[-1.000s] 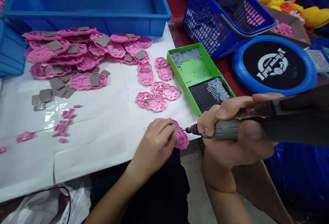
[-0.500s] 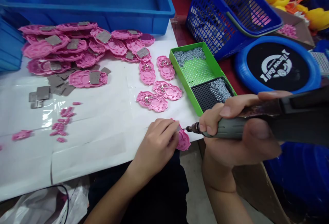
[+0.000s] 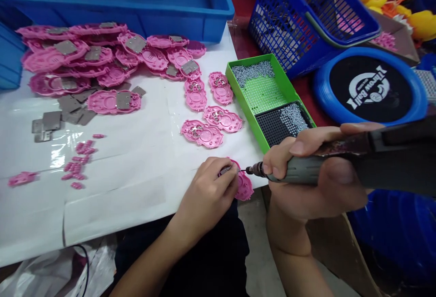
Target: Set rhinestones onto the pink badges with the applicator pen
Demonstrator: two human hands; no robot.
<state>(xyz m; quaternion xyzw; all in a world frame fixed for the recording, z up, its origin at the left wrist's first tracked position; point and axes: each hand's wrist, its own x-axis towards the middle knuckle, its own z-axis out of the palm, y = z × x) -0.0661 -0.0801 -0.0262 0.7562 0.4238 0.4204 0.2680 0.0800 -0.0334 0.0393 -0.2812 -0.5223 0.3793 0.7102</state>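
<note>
Pink plate in hand: the pink plastic plate (image 3: 244, 186) sits at the white table's (image 3: 129, 197) near edge, lower centre of the frame, half hidden under your left hand (image 3: 207, 197).
Left fingers: curled and pressed down on the plate, pinning it flat; the fingertips (image 3: 229, 173) lie right beside the bit.
Right fingers: your right hand (image 3: 313, 174) is wrapped tight round the grey electric screwdriver (image 3: 340, 163), thumb along the top, its bit (image 3: 244, 170) touching the plate.
Step, as I judge it: you are driving a screw into this plate; how many it already has I cannot tell.
Done: four pink plates with screws (image 3: 208, 111) lie just above your left hand, apparently finished.
Left: a big heap of pink plates (image 3: 98, 61), many carrying grey metal squares, waits at upper left, so most of the work seems ahead.
Supplies: the green screw tray (image 3: 269, 97) stands just above your right hand, with screws at its far end and on the black grid.
Loose bits: grey metal squares (image 3: 51, 122) and small pink pieces (image 3: 80, 160) lie at left.
</note>
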